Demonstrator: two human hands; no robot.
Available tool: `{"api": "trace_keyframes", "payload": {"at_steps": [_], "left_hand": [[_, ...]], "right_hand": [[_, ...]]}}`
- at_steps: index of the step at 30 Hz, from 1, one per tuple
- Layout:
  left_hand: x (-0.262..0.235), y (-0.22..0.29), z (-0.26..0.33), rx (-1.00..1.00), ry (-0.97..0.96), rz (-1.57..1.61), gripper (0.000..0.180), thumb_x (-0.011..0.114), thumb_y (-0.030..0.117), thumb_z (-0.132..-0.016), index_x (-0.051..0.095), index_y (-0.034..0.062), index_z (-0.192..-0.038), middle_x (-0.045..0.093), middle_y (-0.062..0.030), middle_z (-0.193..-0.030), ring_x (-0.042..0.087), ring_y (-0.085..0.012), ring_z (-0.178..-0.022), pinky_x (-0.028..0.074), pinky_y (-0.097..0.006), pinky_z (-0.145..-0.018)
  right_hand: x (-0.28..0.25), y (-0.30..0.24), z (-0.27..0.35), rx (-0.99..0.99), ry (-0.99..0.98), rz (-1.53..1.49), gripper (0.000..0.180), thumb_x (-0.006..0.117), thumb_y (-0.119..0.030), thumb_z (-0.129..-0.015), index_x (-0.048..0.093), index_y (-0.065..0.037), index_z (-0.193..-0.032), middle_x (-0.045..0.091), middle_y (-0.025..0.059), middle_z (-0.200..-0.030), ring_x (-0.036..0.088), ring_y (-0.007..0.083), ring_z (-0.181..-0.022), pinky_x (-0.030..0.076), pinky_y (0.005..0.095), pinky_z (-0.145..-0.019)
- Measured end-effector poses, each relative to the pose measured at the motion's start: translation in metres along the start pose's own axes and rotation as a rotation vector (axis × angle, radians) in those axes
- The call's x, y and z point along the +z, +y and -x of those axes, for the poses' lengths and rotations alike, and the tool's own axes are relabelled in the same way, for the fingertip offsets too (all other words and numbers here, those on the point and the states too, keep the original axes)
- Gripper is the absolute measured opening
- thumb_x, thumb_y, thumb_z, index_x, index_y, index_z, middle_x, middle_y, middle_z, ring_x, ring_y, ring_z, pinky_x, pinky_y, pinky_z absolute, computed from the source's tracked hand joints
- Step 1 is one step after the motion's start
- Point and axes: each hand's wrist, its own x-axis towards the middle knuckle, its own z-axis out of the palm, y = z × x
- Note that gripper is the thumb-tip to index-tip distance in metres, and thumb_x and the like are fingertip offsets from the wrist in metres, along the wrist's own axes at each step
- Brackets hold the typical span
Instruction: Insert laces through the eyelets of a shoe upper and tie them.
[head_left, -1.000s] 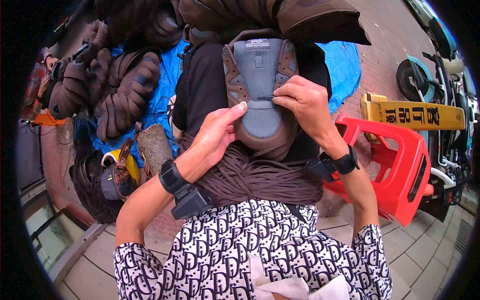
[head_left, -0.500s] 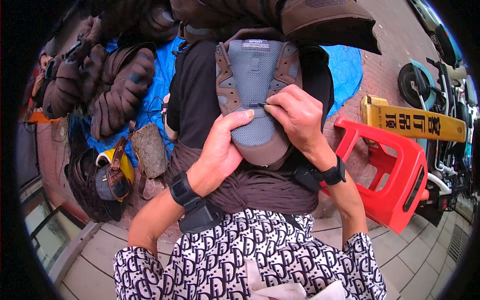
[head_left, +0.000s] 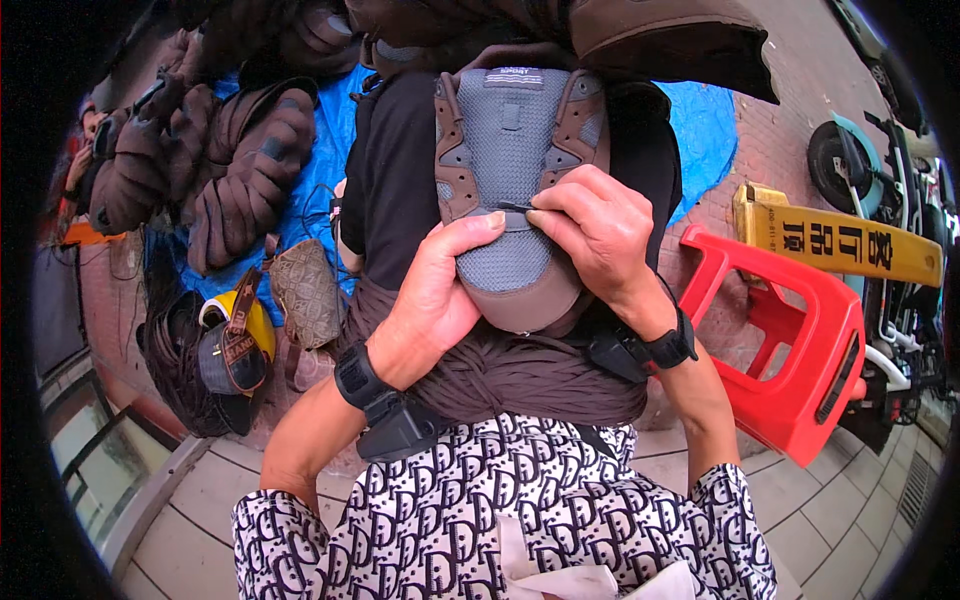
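A brown and grey shoe upper lies across my lap, its mesh tongue facing up and its rounded toe toward me. My left hand grips its left side, the thumb pressed flat on the mesh near the toe. Over the right side, my right hand pinches a thin dark lace end between thumb and forefinger, at the band across the base of the tongue. The other fingers curl inward. A thick bundle of brown shoelaces is draped over my lap below the toe.
Stacks of brown shoe uppers lie on a blue tarp at the left. Nearby are a patterned pouch and a yellow and dark cap-like item. A red plastic stool and a yellow sign board stand at the right.
Both hands stay at nearly the same spot on the shoe upper. More of the dark lace end shows left of my right fingertips. The whole view has shifted slightly.
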Motion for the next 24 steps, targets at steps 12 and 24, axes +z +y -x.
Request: {"api": "trace_keyframes", "payload": {"at_steps": [12, 24], "left_hand": [[-0.0042, -0.0027, -0.0001, -0.006, -0.043, -0.021, 0.028, 0.054, 0.013, -0.08, 0.053, -0.0037, -0.103, 0.059, -0.0131, -0.102, 0.057, -0.0214, -0.093, 0.042, -0.034, -0.089], [0.0019, 0.004, 0.0072, 0.033, -0.021, 0.145, 0.026, 0.052, 0.014, -0.082, 0.053, -0.0023, -0.103, 0.058, -0.0122, -0.103, 0.056, -0.0216, -0.095, 0.041, -0.036, -0.09]], "right_hand": [[0.0021, 0.0, -0.001, -0.007, -0.003, 0.003, 0.011, 0.067, -0.001, -0.059, 0.06, 0.0, -0.067, 0.055, 0.0081, -0.062, 0.056, 0.0194, -0.055, 0.044, 0.0266, -0.049], [0.0091, 0.0009, -0.0002, 0.195, -0.039, -0.227, 0.01, 0.066, -0.002, -0.061, 0.06, 0.002, -0.068, 0.056, 0.0085, -0.062, 0.056, 0.0177, -0.057, 0.042, 0.0255, -0.051]]}}
